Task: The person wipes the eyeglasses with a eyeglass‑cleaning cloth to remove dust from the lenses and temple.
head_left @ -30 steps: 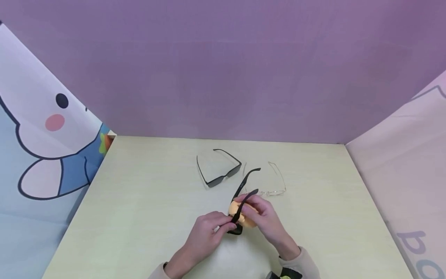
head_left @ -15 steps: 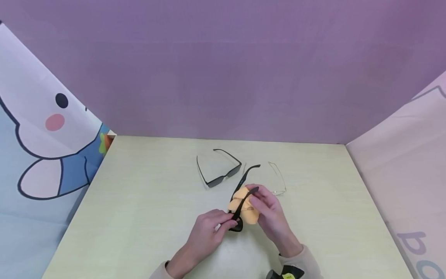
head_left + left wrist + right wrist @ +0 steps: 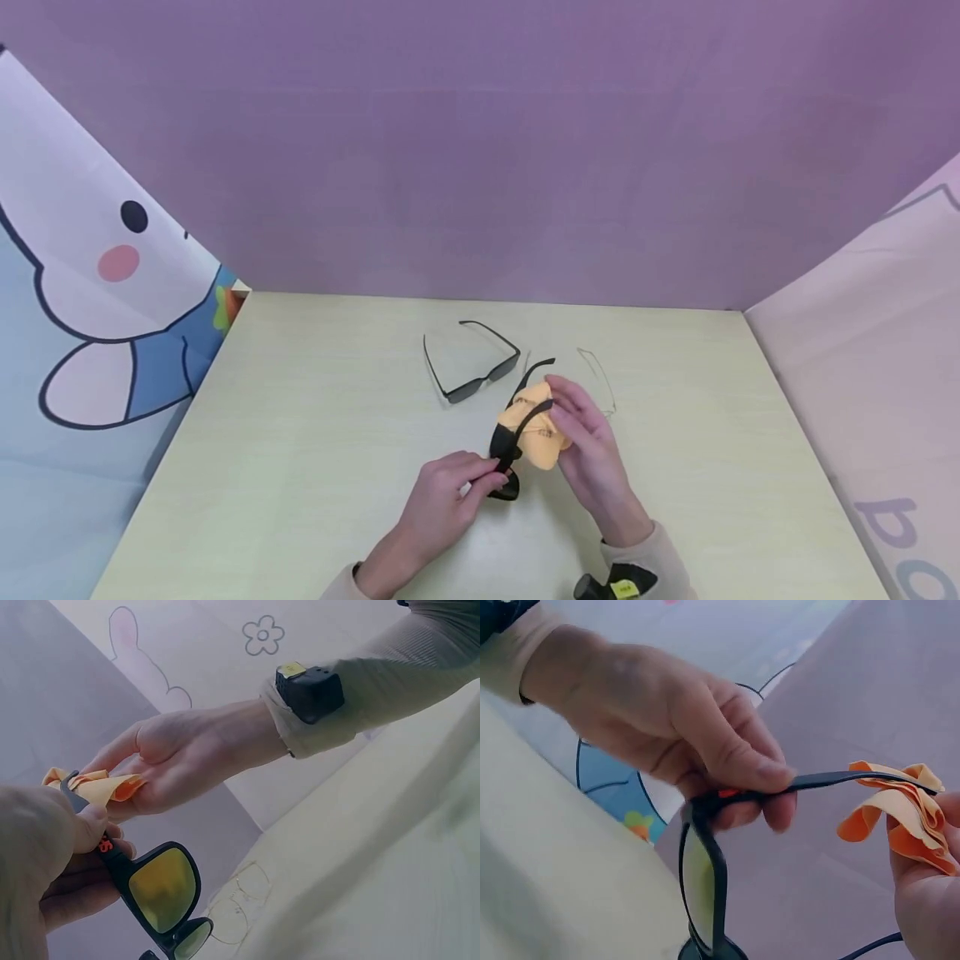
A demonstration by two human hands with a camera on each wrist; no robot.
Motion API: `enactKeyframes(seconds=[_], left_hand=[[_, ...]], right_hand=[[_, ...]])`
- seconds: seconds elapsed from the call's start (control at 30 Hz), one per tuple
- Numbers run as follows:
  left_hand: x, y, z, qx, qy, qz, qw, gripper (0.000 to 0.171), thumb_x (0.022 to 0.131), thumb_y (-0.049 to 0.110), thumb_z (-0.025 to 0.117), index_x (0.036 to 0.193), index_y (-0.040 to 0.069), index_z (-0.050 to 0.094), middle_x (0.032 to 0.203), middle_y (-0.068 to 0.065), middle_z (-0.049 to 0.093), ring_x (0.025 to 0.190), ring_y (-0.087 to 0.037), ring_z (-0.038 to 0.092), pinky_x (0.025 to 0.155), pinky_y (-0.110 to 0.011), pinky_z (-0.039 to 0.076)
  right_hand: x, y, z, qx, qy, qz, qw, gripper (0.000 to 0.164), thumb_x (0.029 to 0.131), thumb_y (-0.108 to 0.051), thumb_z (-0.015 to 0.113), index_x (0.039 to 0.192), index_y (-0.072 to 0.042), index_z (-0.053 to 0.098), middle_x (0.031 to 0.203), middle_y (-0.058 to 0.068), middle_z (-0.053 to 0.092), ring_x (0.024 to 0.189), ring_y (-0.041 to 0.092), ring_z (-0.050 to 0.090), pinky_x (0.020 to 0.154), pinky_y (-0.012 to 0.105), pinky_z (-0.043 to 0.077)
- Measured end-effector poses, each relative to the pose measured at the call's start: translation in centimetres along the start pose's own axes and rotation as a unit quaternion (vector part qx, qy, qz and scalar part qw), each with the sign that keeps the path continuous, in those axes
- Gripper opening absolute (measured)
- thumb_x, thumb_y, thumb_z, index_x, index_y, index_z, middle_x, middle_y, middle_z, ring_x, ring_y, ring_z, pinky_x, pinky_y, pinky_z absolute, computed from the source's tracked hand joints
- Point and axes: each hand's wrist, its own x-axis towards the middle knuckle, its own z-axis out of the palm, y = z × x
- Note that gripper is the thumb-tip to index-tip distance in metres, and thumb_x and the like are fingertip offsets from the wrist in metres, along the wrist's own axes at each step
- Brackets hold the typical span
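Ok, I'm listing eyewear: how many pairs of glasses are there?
3: black glasses in the left hand, sunglasses on the table, thin-framed glasses partly hidden behind the right hand in the head view.

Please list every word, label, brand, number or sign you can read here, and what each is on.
None reads with certainty.
Purple letters on the right-hand wall covering: angled; the lower, cut off by the frame, perhaps "o"; the upper unclear.
Red marking on the held sunglasses: too small to read.
Dark print on the orange cloth: too small.
Yellow label on the black wrist device: too small.
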Motion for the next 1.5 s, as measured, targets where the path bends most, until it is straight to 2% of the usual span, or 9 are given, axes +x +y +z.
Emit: enactKeyframes(seconds=[0.3, 0.37, 0.6, 0.9, 1.03, 1.2, 1.27, 1.37, 1.5], left_hand=[[-0.1, 0.0, 0.0, -0.017, -0.01, -0.018, 0.9996, 0.009, 0.087, 0.004, 0.08, 0.096, 0.003, 0.08, 0.085, -0.002, 0.076, 0.075, -0.005, 0.068, 0.066, -0.012, 0.054], [-0.1, 0.1, 0.0, -0.016, -0.01, -0.02, 0.9996, 0.009, 0.087, 0.005, 0.08, 0.095, 0.002, 0.08, 0.083, -0.001, 0.075, 0.073, -0.005, 0.067, 0.065, -0.012, 0.053], [-0.2, 0.0, 0.0, -0.007, -0.004, -0.013, 0.9999, 0.012, 0.085, 0.005, 0.081, 0.095, 0.001, 0.08, 0.079, 0.0, 0.074, 0.07, -0.003, 0.064, 0.062, -0.013, 0.052], [-0.3, 0.0, 0.0, -0.013, -0.011, -0.022, 0.9996, 0.009, 0.086, 0.005, 0.081, 0.094, 0.003, 0.08, 0.083, -0.001, 0.075, 0.073, -0.004, 0.065, 0.064, -0.011, 0.052], [-0.2, 0.0, 0.0, -0.011, -0.01, -0.019, 0.9997, 0.008, 0.086, 0.005, 0.081, 0.094, 0.003, 0.08, 0.081, 0.0, 0.074, 0.071, -0.004, 0.064, 0.063, -0.012, 0.052], [-0.1, 0.0, 0.0, -0.007, -0.007, -0.008, 0.9999, 0.011, 0.085, 0.003, 0.081, 0.096, 0.002, 0.08, 0.078, 0.0, 0.074, 0.069, -0.004, 0.064, 0.061, -0.013, 0.052], [-0.2, -0.1, 0.0, -0.008, -0.007, -0.006, 0.9999, 0.012, 0.084, 0.003, 0.081, 0.096, 0.001, 0.08, 0.079, -0.001, 0.075, 0.07, -0.005, 0.065, 0.062, -0.013, 0.053], [-0.3, -0.2, 0.0, -0.009, -0.008, -0.006, 0.9999, 0.011, 0.084, 0.002, 0.081, 0.096, 0.001, 0.08, 0.079, -0.001, 0.074, 0.07, -0.005, 0.065, 0.062, -0.012, 0.052], [-0.3, -0.2, 0.0, -0.014, -0.012, -0.018, 0.9997, 0.007, 0.085, 0.003, 0.08, 0.092, 0.003, 0.08, 0.08, 0.0, 0.074, 0.071, -0.004, 0.064, 0.062, -0.012, 0.052]], right_hand=[[-0.6, 0.9, 0.5, -0.066, -0.029, 0.05, 0.996, 0.041, 0.106, 0.002, 0.043, 0.138, -0.018, 0.059, 0.126, -0.002, 0.068, 0.113, 0.01, 0.064, 0.094, 0.023, 0.055], [-0.5, 0.8, 0.6, -0.058, -0.018, 0.046, 0.997, 0.041, 0.106, 0.003, 0.043, 0.137, -0.018, 0.059, 0.124, -0.002, 0.069, 0.11, 0.01, 0.065, 0.092, 0.022, 0.056], [0.0, -0.1, 0.6, 0.03, 0.041, 0.01, 0.999, 0.044, 0.106, 0.004, 0.038, 0.138, -0.016, 0.06, 0.125, -0.001, 0.066, 0.109, 0.01, 0.065, 0.091, 0.02, 0.057], [-0.7, 1.3, 0.6, -0.06, -0.003, 0.087, 0.994, 0.039, 0.106, 0.0, 0.045, 0.129, -0.023, 0.068, 0.127, -0.004, 0.067, 0.108, 0.008, 0.065, 0.088, 0.021, 0.057], [-0.6, 0.9, 0.6, -0.042, 0.002, 0.078, 0.996, 0.04, 0.106, 0.001, 0.044, 0.13, -0.02, 0.068, 0.125, -0.002, 0.068, 0.108, 0.009, 0.065, 0.09, 0.022, 0.057], [-0.2, 0.1, 0.5, 0.03, 0.022, 0.04, 0.999, 0.044, 0.106, 0.003, 0.038, 0.135, -0.018, 0.063, 0.127, -0.001, 0.065, 0.112, 0.01, 0.064, 0.095, 0.022, 0.056], [-0.2, 0.0, 0.5, 0.045, 0.023, 0.038, 0.998, 0.045, 0.107, 0.003, 0.037, 0.136, -0.018, 0.063, 0.128, -0.001, 0.064, 0.114, 0.01, 0.064, 0.097, 0.021, 0.055], [-0.4, 0.4, 0.8, 0.038, 0.016, 0.059, 0.997, 0.043, 0.107, 0.003, 0.038, 0.135, -0.017, 0.063, 0.127, -0.001, 0.065, 0.113, 0.01, 0.064, 0.096, 0.022, 0.056], [-0.8, 1.4, 1.1, -0.01, 0.012, 0.088, 0.996, 0.038, 0.106, 0.0, 0.044, 0.13, -0.019, 0.066, 0.123, -0.002, 0.068, 0.108, 0.009, 0.066, 0.091, 0.022, 0.057]])
